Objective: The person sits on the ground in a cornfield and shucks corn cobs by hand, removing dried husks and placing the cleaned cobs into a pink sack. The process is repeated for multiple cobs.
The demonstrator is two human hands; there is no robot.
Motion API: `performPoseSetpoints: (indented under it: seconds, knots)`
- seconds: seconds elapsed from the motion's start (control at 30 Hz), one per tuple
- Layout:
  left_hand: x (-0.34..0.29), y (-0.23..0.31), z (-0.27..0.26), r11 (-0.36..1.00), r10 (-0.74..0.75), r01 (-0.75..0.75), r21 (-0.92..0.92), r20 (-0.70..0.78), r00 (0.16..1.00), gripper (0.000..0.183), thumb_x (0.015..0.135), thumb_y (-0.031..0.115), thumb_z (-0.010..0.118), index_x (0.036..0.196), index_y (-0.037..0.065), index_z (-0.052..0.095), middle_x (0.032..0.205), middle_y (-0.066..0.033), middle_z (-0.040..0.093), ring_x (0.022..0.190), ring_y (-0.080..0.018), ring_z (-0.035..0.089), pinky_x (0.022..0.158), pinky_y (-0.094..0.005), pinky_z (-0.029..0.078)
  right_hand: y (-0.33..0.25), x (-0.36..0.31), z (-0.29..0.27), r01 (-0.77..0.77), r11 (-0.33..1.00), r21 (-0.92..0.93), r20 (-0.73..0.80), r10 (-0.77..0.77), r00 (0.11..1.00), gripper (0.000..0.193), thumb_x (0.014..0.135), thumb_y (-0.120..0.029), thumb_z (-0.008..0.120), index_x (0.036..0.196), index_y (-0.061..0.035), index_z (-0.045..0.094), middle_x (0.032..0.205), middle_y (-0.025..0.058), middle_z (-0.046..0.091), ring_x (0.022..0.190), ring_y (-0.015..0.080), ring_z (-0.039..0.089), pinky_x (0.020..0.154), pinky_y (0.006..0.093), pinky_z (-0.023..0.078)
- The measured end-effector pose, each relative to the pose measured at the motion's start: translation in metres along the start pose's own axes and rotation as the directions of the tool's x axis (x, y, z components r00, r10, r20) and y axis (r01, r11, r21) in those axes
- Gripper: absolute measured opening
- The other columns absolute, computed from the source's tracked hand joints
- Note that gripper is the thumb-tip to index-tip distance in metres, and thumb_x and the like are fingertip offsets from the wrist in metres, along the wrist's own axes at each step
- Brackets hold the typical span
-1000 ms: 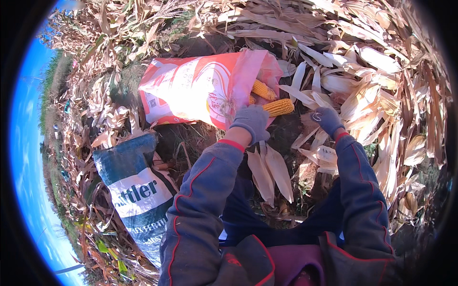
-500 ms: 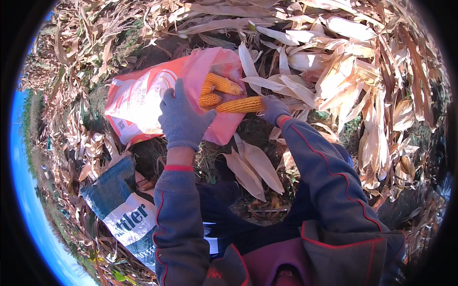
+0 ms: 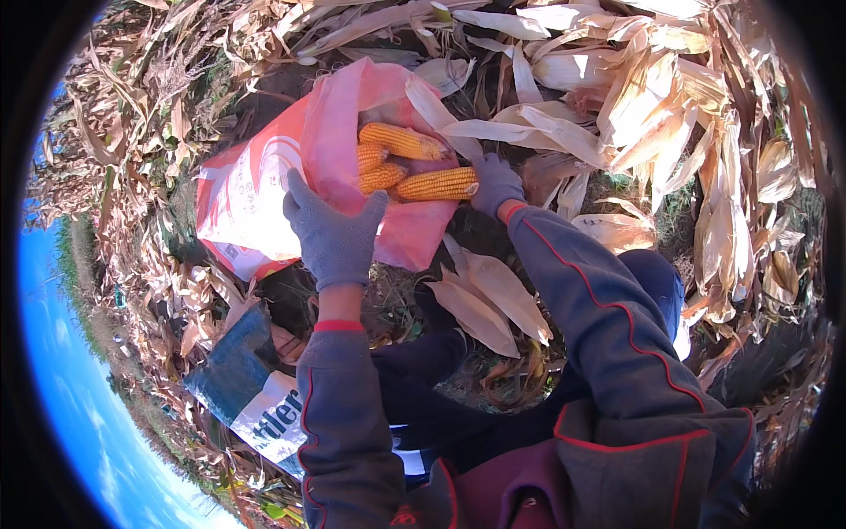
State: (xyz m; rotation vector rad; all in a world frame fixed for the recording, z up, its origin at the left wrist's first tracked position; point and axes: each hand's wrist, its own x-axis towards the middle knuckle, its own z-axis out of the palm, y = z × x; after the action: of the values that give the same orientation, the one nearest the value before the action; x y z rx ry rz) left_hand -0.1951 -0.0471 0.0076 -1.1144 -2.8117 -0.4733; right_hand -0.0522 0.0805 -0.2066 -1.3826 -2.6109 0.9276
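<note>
A pink and white woven sack [image 3: 330, 115] lies on its side with its mouth facing right. Several husked yellow corn cobs [image 3: 401, 139] rest inside its mouth. The nearest corn cob [image 3: 436, 184] lies with its butt end toward my right hand [image 3: 499, 185]. That gloved hand is right beside the butt end, fingers and thumb apart; whether it still touches the cob is hard to see. My left hand [image 3: 335, 231], also in a grey glove, lies against the sack's near side, with thumb and fingers spread.
Dry corn husks [image 3: 661, 132] are heaped at the right, and a loose husk [image 3: 489, 295] lies between my arms and legs. A dark green and white bag [image 3: 233, 357] lies left of my left forearm. Dry stalks and leaves [image 3: 141, 115] cover the ground at the far left.
My right hand has moved left and up, and the corn cob sits deeper in the sack's mouth. The fingers have loosened from its end. My left hand has slid slightly down along the sack.
</note>
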Motion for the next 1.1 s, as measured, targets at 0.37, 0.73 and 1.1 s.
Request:
performPoseSetpoints:
  seconds: [0.37, 0.73, 1.1]
  knots:
    - [0.01, 0.02, -0.057, 0.64, -0.382, 0.358, -0.68, 0.122, 0.916, 0.06, 0.067, 0.005, 0.053, 0.125, -0.005, 0.041, 0.105, -0.0127, 0.054, 0.087, -0.0184, 0.056, 0.073, -0.0259, 0.046, 0.012, 0.009, 0.016, -0.223, 0.565, 0.794, 0.039, 0.318, 0.947, 0.062, 0.057, -0.042, 0.075, 0.099, -0.002, 0.052, 0.098, 0.0172, 0.059, 0.093, 0.03, 0.058, 0.081, 0.0352, 0.046]
    - [0.018, 0.01, -0.053, 0.769, -0.269, 0.211, -0.604, -0.005, 0.963, 0.042, 0.081, 0.008, 0.057, 0.12, -0.006, 0.049, 0.107, -0.0094, 0.055, 0.092, -0.0141, 0.052, 0.082, -0.0263, 0.042, -0.006, 0.015, -0.019, -0.064, 0.455, 0.888, -0.093, 0.314, 0.945, 0.071, 0.054, -0.041, 0.079, 0.108, -0.0039, 0.051, 0.1, 0.0155, 0.06, 0.092, 0.0263, 0.06, 0.08, 0.0335, 0.047]
    - [0.016, 0.001, -0.057, 0.775, -0.229, 0.172, -0.608, -0.017, 0.973, 0.038, 0.083, 0.014, 0.055, 0.116, -0.004, 0.051, 0.108, -0.0109, 0.055, 0.098, -0.0178, 0.053, 0.086, -0.03, 0.042, 0.103, 0.018, -0.085, 0.155, -0.144, 0.977, -0.084, 0.407, 0.91, 0.049, 0.071, -0.03, 0.072, 0.111, -0.0092, 0.053, 0.101, 0.0044, 0.059, 0.082, 0.0131, 0.062, 0.063, 0.0236, 0.051]
